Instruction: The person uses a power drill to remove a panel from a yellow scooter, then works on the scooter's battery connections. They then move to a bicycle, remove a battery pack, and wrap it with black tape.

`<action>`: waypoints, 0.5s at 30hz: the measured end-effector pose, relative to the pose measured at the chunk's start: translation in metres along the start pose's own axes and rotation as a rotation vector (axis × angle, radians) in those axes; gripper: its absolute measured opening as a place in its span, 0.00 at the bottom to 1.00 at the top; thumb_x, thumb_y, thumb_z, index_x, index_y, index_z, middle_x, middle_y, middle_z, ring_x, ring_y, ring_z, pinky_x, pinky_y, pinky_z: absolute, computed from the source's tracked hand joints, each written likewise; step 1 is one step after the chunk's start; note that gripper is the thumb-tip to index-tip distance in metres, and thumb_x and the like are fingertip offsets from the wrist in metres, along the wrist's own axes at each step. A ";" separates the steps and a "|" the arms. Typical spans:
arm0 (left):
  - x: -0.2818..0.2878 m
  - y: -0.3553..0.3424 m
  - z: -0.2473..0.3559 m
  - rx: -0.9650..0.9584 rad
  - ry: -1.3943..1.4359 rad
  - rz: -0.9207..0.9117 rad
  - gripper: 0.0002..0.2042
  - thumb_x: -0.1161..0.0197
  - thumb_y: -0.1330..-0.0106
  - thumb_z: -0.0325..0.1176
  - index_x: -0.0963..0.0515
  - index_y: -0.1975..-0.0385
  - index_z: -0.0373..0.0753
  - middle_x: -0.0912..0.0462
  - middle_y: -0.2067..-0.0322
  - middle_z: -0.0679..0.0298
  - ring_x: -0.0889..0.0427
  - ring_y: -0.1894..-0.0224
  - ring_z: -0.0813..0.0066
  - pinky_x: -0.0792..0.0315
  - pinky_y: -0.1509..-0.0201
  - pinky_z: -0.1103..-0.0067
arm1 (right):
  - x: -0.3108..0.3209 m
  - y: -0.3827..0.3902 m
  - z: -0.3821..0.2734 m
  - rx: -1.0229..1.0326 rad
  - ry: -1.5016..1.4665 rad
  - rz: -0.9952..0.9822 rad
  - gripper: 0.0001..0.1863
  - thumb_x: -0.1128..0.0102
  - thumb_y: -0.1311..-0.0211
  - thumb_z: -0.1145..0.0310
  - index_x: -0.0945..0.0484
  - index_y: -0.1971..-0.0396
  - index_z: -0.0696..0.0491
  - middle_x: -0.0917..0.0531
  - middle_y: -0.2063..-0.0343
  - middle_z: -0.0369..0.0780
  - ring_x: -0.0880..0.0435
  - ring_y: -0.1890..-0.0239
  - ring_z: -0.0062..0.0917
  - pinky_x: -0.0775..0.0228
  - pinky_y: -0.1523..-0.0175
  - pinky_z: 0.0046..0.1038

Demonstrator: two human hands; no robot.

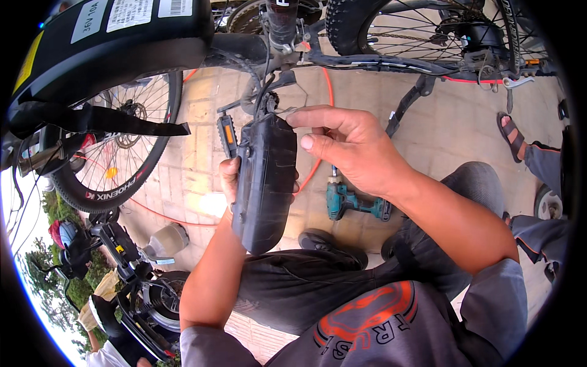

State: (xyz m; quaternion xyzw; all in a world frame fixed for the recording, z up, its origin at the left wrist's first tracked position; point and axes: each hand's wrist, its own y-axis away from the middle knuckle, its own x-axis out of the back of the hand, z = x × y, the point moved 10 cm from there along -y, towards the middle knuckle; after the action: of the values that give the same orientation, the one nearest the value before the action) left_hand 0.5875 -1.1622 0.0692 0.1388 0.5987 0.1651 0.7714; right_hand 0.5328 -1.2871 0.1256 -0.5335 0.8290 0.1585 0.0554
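An elongated black plastic case [264,183], with ribs along one side, hangs upright below the bike frame. My left hand [228,177] is wrapped round it from behind, with the thumb on its left edge and fingertips showing at its right edge. Black cables [264,98] run from the case's upper end up to the frame. My right hand [351,144] is at the case's upper right corner. Its index fingertip meets the corner, while the thumb is apart from it and the other fingers are curled. I see nothing held between them.
A black battery pack [122,55] and a wheel [122,140] are at the left. Another wheel [428,37] and a kickstand [411,104] are at the upper right. A teal cordless drill [354,203] and an orange hose [318,162] lie on the paving. A bystander's sandalled foot [512,136] is at right.
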 end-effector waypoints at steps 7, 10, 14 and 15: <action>0.005 0.002 -0.001 0.032 -0.063 0.080 0.43 0.41 0.56 0.66 0.28 0.59 0.23 0.25 0.67 0.50 0.19 0.72 0.58 0.26 0.77 0.70 | 0.002 0.002 -0.008 0.147 0.002 0.041 0.14 0.41 0.41 0.73 0.20 0.55 0.59 0.25 0.76 0.30 0.35 0.74 0.13 0.37 0.68 0.20; 0.006 0.002 -0.002 0.033 -0.049 0.065 0.43 0.41 0.55 0.67 0.29 0.57 0.24 0.25 0.67 0.51 0.19 0.72 0.59 0.26 0.77 0.69 | 0.001 0.003 -0.011 0.164 -0.006 0.034 0.14 0.41 0.41 0.73 0.20 0.55 0.59 0.24 0.75 0.30 0.34 0.74 0.13 0.36 0.67 0.19; 0.010 0.003 -0.002 0.023 -0.020 0.107 0.43 0.41 0.54 0.66 0.30 0.52 0.26 0.25 0.69 0.50 0.20 0.73 0.59 0.26 0.77 0.70 | 0.000 0.001 -0.010 0.139 -0.076 0.044 0.14 0.41 0.41 0.74 0.21 0.55 0.60 0.21 0.73 0.31 0.30 0.73 0.12 0.34 0.66 0.20; 0.006 0.002 -0.003 0.027 0.006 0.086 0.43 0.41 0.54 0.66 0.30 0.51 0.27 0.24 0.69 0.50 0.19 0.73 0.58 0.25 0.76 0.69 | 0.000 0.001 -0.008 0.122 -0.100 0.049 0.14 0.41 0.41 0.74 0.21 0.55 0.60 0.21 0.72 0.31 0.30 0.72 0.12 0.34 0.66 0.20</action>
State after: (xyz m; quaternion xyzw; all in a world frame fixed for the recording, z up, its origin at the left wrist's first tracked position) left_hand 0.5854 -1.1577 0.0637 0.1745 0.5967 0.1905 0.7597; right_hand 0.5326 -1.2897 0.1337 -0.5001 0.8461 0.1353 0.1254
